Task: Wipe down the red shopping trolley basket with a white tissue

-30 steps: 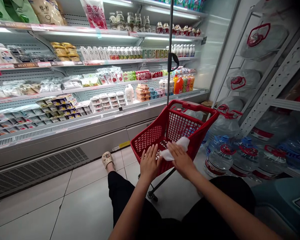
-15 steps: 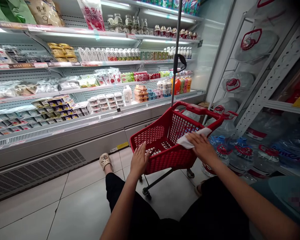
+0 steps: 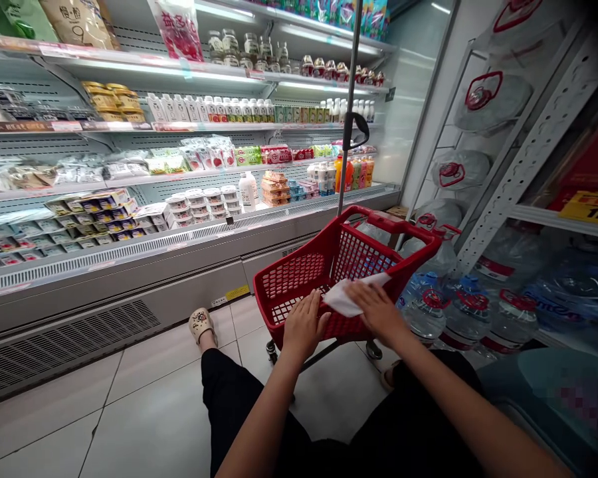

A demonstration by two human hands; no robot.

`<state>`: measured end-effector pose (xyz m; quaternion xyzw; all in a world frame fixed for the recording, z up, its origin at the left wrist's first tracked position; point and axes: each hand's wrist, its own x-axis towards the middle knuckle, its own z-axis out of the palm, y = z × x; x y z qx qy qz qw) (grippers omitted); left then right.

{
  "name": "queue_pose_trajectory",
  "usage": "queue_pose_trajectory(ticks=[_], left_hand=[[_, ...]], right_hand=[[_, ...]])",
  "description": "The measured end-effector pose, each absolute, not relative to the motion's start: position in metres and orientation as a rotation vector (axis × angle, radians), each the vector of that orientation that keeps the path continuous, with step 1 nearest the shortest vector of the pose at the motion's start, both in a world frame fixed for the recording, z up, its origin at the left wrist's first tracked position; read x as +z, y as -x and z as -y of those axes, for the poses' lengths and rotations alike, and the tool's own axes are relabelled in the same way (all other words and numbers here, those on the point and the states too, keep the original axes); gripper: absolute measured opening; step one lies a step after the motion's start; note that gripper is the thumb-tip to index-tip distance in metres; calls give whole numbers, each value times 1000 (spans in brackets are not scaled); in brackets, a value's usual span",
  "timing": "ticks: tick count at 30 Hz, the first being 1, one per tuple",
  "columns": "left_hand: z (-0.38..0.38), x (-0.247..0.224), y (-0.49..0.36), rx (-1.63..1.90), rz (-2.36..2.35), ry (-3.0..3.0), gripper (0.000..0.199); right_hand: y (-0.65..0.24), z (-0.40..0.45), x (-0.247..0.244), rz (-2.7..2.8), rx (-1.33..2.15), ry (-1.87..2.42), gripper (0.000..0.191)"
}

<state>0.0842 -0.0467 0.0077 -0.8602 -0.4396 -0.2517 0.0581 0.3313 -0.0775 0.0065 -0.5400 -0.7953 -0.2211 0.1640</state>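
A red shopping cart (image 3: 299, 269) with a perforated basket stands before me, its handle toward the upper right. My left hand (image 3: 303, 325) lies on the basket's near rim, fingers stretched, holding nothing. On the same rim, further right, my right hand (image 3: 376, 309) presses a white cloth (image 3: 343, 299) against the cart, its fingers laid out flat over the cloth. The cloth's left end reaches close to my left fingertips without my palm on it. A black grey pole (image 3: 351, 73) with a dark loop rises behind the cart.
A refrigerated display (image 3: 199, 265) with cartons, bottles and tubs runs along the left and back. Large water bottles (image 3: 428, 305) and a white metal rack (image 3: 538, 146) are at the right. A teal bin-like object (image 3: 543, 392) is at lower right. My foot in a beige clog (image 3: 200, 323) rests on tiles.
My right hand and the cloth have moved left along the near rim. My left hand has shifted right, so the hands are closer together. The cart has turned slightly.
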Motion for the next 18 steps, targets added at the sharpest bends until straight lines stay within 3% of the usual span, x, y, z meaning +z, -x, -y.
queue_pose_trajectory(ticks=[6,10,15,18], left_hand=[[50,7,-82,-812,1301,2575,57],[54,5,-92,-806,1341,2549,58],[55,3,-90,-803,1316,2576,60],[54,3,-83,-804,1319,2587,60]], right_hand=[[-437,64,33,1938,-769,1792,78],[-397,64,16,1873,-770,1829,81],[-310,79,-10,2172,-658,1593,83],[-321,82,-5,2261,-639,1508,87]])
